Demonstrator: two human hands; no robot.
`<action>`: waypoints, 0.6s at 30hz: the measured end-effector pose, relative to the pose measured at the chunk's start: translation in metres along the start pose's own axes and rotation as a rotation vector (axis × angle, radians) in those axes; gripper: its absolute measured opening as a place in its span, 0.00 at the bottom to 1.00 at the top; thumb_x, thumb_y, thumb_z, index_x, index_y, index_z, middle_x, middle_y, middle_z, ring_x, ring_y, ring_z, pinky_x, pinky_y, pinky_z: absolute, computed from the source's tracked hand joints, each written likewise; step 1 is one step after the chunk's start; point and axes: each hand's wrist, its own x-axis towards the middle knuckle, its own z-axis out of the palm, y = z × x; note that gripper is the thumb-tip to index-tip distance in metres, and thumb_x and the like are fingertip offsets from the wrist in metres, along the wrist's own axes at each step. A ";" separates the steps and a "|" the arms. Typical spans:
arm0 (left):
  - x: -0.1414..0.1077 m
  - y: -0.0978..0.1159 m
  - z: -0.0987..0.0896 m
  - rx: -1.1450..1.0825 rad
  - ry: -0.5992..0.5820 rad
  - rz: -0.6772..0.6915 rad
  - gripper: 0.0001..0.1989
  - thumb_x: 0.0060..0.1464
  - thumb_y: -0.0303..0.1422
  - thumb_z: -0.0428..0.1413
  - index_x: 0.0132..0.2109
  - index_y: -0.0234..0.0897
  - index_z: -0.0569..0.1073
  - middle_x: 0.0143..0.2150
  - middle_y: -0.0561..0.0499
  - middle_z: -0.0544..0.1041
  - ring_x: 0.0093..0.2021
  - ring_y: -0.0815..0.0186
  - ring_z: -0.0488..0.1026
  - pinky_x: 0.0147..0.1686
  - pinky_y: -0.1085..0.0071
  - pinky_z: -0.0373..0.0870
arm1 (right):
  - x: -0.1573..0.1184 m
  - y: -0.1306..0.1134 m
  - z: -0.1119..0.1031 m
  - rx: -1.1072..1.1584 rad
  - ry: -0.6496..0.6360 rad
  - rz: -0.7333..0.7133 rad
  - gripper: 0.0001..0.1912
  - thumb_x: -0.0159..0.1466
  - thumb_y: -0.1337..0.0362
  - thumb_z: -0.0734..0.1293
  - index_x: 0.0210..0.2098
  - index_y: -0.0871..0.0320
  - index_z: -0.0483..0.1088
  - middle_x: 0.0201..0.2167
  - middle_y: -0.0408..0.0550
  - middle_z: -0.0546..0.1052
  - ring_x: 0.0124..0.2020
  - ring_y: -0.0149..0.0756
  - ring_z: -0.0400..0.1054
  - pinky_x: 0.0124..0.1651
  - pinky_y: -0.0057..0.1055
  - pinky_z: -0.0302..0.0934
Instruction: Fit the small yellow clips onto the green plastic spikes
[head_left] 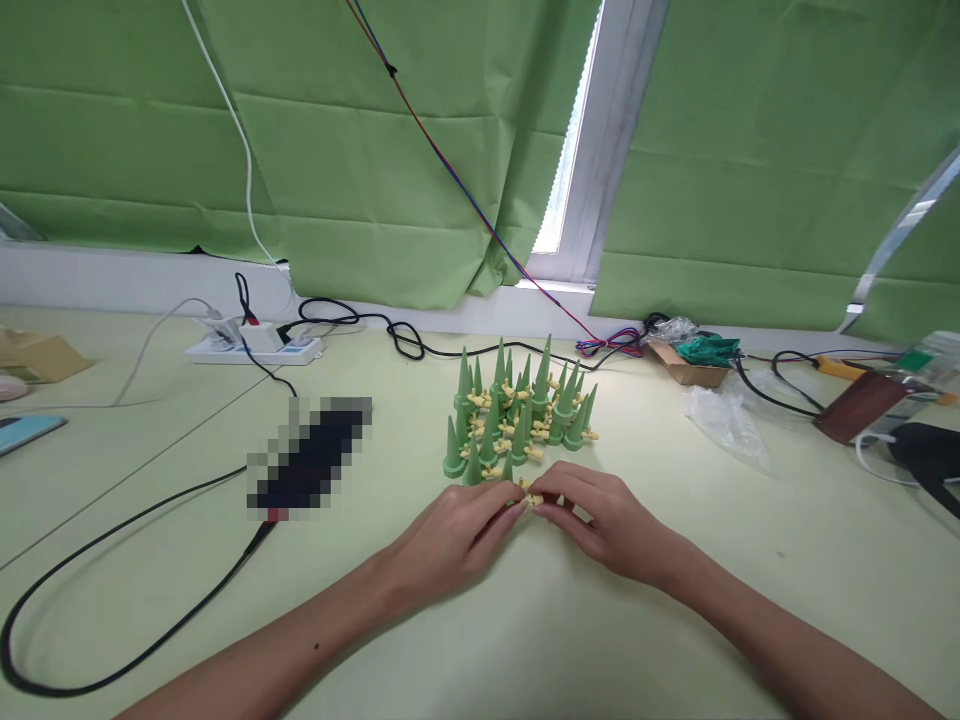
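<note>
My left hand and my right hand meet in front of a cluster of green cones. Between their fingertips is a small pale-yellow piece, pinched from both sides. Its exact shape is largely covered by the fingers. The cones stand upright on round bases, points up, close together. Small yellow pieces like the one in my fingers lie or stick out among the bases. Just behind my left fingertips, the lower part of one green cone is hidden.
Left of the cones lies a dark, pixelated object with a black cable looping forward. A white power strip sits at the back left. Toward the right are a small cardboard box, a clear plastic bag and a tilted bottle.
</note>
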 end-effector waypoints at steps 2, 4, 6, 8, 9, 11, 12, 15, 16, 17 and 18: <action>0.000 -0.001 0.000 0.001 0.005 0.005 0.12 0.68 0.30 0.43 0.42 0.39 0.70 0.33 0.52 0.75 0.30 0.68 0.71 0.31 0.72 0.62 | 0.000 0.000 0.000 -0.001 0.013 -0.010 0.08 0.73 0.64 0.59 0.46 0.56 0.68 0.36 0.50 0.76 0.36 0.37 0.70 0.37 0.32 0.66; 0.000 -0.002 0.000 0.002 0.011 0.010 0.12 0.68 0.30 0.43 0.43 0.39 0.71 0.34 0.52 0.76 0.31 0.68 0.72 0.32 0.72 0.63 | 0.000 0.001 0.001 0.006 0.021 -0.011 0.08 0.73 0.63 0.59 0.46 0.56 0.69 0.36 0.50 0.76 0.36 0.37 0.70 0.37 0.32 0.66; 0.000 -0.003 0.000 0.008 0.013 0.016 0.11 0.68 0.30 0.43 0.44 0.39 0.70 0.35 0.51 0.77 0.32 0.67 0.73 0.32 0.73 0.64 | 0.000 0.001 0.000 0.012 0.024 -0.005 0.07 0.73 0.63 0.59 0.45 0.56 0.69 0.35 0.50 0.75 0.35 0.37 0.70 0.36 0.32 0.66; -0.001 -0.004 0.000 0.015 0.014 0.015 0.11 0.68 0.30 0.43 0.45 0.39 0.70 0.35 0.51 0.77 0.32 0.67 0.73 0.33 0.73 0.64 | -0.001 0.001 0.000 0.016 0.026 0.001 0.07 0.72 0.64 0.60 0.45 0.56 0.69 0.35 0.49 0.75 0.34 0.36 0.69 0.36 0.31 0.65; -0.001 -0.004 0.000 0.019 0.017 0.015 0.10 0.68 0.30 0.43 0.45 0.39 0.70 0.36 0.51 0.77 0.33 0.67 0.73 0.33 0.73 0.64 | -0.001 0.002 0.000 0.017 0.030 0.003 0.07 0.72 0.64 0.60 0.45 0.56 0.69 0.35 0.49 0.75 0.34 0.36 0.69 0.36 0.31 0.65; -0.001 -0.005 0.000 0.028 0.025 0.016 0.10 0.68 0.29 0.44 0.45 0.39 0.70 0.36 0.51 0.77 0.33 0.67 0.73 0.34 0.73 0.64 | -0.001 0.002 -0.001 0.019 0.037 0.007 0.07 0.72 0.65 0.60 0.45 0.56 0.69 0.34 0.48 0.75 0.33 0.35 0.69 0.35 0.30 0.64; -0.002 -0.006 0.000 0.032 0.025 0.015 0.10 0.68 0.29 0.44 0.45 0.39 0.70 0.36 0.51 0.77 0.34 0.67 0.73 0.34 0.73 0.64 | -0.001 0.002 -0.001 0.020 0.040 0.009 0.07 0.72 0.65 0.60 0.45 0.56 0.69 0.33 0.48 0.75 0.33 0.35 0.68 0.35 0.30 0.64; -0.002 -0.007 0.000 0.034 0.017 0.011 0.10 0.68 0.29 0.44 0.45 0.39 0.70 0.37 0.51 0.77 0.34 0.67 0.73 0.35 0.73 0.64 | -0.001 0.003 -0.001 0.020 0.038 0.009 0.06 0.72 0.65 0.60 0.44 0.56 0.69 0.33 0.48 0.75 0.33 0.35 0.68 0.35 0.30 0.63; -0.003 -0.007 0.000 0.034 0.015 0.010 0.10 0.68 0.29 0.44 0.45 0.39 0.70 0.37 0.51 0.77 0.34 0.67 0.73 0.35 0.73 0.64 | 0.000 0.003 -0.001 0.021 0.037 0.009 0.06 0.72 0.65 0.60 0.44 0.56 0.69 0.34 0.48 0.75 0.33 0.35 0.68 0.35 0.30 0.63; -0.003 -0.007 0.001 0.034 0.014 0.010 0.10 0.68 0.29 0.44 0.45 0.39 0.70 0.37 0.51 0.77 0.34 0.67 0.73 0.35 0.73 0.64 | 0.000 0.003 -0.001 0.024 0.038 0.008 0.06 0.72 0.65 0.61 0.44 0.56 0.69 0.34 0.48 0.75 0.33 0.35 0.68 0.35 0.30 0.63; -0.003 -0.007 0.001 0.034 0.016 0.010 0.10 0.68 0.29 0.44 0.45 0.39 0.70 0.37 0.51 0.77 0.34 0.67 0.73 0.35 0.73 0.64 | 0.000 0.002 -0.001 0.026 0.039 0.008 0.06 0.71 0.65 0.61 0.44 0.56 0.69 0.34 0.48 0.75 0.33 0.35 0.68 0.35 0.30 0.63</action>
